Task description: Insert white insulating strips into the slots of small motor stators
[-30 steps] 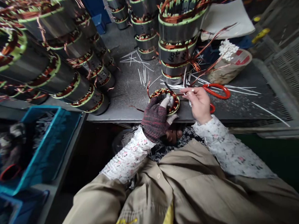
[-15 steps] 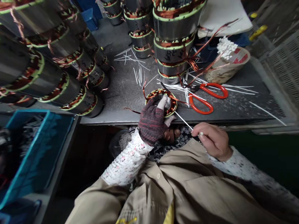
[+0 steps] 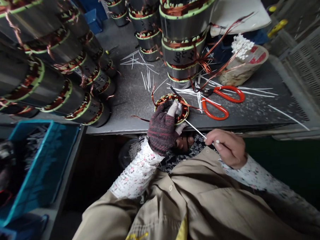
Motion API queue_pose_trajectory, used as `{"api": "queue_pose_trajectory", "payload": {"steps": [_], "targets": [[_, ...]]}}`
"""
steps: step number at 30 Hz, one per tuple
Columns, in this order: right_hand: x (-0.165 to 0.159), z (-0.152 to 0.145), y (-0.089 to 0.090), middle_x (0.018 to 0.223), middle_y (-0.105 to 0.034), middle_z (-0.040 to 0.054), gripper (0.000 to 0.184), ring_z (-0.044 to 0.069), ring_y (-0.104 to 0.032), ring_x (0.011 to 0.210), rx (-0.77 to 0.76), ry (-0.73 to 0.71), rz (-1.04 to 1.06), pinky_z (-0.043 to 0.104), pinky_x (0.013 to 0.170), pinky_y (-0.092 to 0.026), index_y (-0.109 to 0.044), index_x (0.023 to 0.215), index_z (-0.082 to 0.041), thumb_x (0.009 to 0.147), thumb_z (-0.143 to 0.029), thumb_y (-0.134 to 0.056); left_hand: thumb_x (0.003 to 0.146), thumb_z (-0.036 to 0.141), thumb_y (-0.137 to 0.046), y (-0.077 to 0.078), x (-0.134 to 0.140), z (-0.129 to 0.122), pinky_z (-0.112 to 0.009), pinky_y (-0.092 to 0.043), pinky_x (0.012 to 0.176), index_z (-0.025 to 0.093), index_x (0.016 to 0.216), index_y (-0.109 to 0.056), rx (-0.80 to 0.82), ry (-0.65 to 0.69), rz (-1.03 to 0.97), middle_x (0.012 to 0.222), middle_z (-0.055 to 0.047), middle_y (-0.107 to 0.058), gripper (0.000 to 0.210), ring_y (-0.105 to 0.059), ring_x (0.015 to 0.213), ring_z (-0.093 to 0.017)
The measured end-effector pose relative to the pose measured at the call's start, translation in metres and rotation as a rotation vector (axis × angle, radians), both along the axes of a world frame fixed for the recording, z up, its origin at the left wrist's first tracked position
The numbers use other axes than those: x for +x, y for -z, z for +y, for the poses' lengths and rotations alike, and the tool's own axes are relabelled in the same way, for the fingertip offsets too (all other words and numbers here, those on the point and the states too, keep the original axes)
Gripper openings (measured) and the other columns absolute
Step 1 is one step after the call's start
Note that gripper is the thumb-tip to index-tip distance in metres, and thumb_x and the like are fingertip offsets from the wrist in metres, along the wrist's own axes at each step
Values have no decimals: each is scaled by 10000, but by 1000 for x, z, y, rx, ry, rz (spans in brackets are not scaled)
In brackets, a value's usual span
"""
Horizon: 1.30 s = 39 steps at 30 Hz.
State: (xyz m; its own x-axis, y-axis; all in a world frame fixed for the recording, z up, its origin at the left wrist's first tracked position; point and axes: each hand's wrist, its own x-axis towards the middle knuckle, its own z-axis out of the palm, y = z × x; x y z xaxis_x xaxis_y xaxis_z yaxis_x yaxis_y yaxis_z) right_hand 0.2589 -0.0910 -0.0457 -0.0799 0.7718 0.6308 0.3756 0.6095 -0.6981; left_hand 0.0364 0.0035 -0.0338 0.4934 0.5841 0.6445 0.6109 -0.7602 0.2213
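Observation:
My left hand [image 3: 163, 128], in a dark striped fingerless glove with pale wrapped fingers, grips the near left side of a motor stator [image 3: 185, 113] on the bench. Its fingers reach into the ring, which carries copper windings and a light green edge. My bare right hand [image 3: 227, 147] is closed in a pinch on a thin white cable tie [image 3: 194, 128]. The tie stretches from the stator's near right edge to my fingers, and a small white end shows by my thumb. Copper wires and a dark lead stick out of the stator.
Red-handled scissors [image 3: 215, 112] lie right of the stator among loose white strips [image 3: 185, 92]. A cup [image 3: 242, 68] of white cable ties stands behind. Stacked stators [image 3: 183, 51] rise at the back and left. A blue bin [image 3: 53, 163] is at the left.
The view has shifted slightly. Both hands keep their holds, and the white cable tie stays stretched between the stator and my right hand.

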Motion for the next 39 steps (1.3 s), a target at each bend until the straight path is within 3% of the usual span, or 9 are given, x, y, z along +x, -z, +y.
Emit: {"api": "queue_pose_trajectory", "payload": {"steps": [7,11,14,18,21,25,28,34,39], "targets": [[-15,23,-3,725,-731,22,251,184,-702,655,-96,5,34,329,608,-557,-672,789,-249,984,-237,-515,975,410,-686,1,-1,-1,-474,-502,1206,158,1557,-379,10,-11,2,1371,-164,-678,704,-638,1343,-289],[-37,48,-4,724,-747,16,195,165,-701,624,-259,53,210,293,584,-566,-690,803,-229,961,-329,-635,1039,414,-589,3,1,-4,-400,-594,1075,185,1582,-348,-276,41,-270,1450,-175,-625,636,-699,1247,-231],[-41,55,-11,670,-710,2,212,141,-633,546,-344,68,212,274,522,-520,-699,812,-225,957,-375,-661,1052,335,-576,3,3,-5,-368,-618,1018,206,1369,-605,-425,113,-443,1311,-114,-712,343,-737,1141,-190],[-38,54,-24,754,-713,27,230,163,-640,650,-245,43,74,315,609,-532,-684,785,-232,980,-313,-593,1014,319,-647,-1,3,-3,-443,-573,1097,210,1039,-755,-332,76,-416,1183,-76,-761,156,-712,1177,-215],[-38,58,-27,745,-688,29,233,175,-633,700,-171,65,-38,327,663,-516,-646,736,-234,958,-253,-580,1026,347,-631,-2,0,-1,-454,-567,1092,218,1075,-758,-287,83,-369,1124,-57,-779,187,-719,1154,-205],[-39,70,-20,649,-614,1,215,145,-543,587,-202,123,-137,301,567,-411,-598,668,-222,882,-206,-611,1013,329,-661,-2,-2,2,-443,-551,1116,231,1151,-741,-256,160,-335,1105,-40,-793,187,-721,1162,-188],[-38,70,-20,638,-604,-13,205,130,-511,552,-232,96,-88,289,533,-375,-597,671,-220,874,-209,-624,1014,284,-655,-1,-2,3,-430,-590,1063,248,1131,-751,-242,184,-359,1068,-31,-800,155,-745,1104,-181],[-39,54,-31,694,-633,0,219,158,-588,656,-140,44,10,302,617,-453,-598,706,-231,922,-199,-616,1041,303,-604,-1,-1,2,-466,-593,1068,269,1126,-759,-237,140,-336,1066,-33,-805,179,-759,1071,-193],[-42,64,-22,651,-559,-13,230,129,-486,567,-191,131,-98,294,560,-358,-568,660,-217,881,-202,-628,1007,276,-668,1,-3,6,-471,-557,1128,258,1164,-744,-201,197,-326,1077,-26,-813,176,-766,1051,-181]]}}
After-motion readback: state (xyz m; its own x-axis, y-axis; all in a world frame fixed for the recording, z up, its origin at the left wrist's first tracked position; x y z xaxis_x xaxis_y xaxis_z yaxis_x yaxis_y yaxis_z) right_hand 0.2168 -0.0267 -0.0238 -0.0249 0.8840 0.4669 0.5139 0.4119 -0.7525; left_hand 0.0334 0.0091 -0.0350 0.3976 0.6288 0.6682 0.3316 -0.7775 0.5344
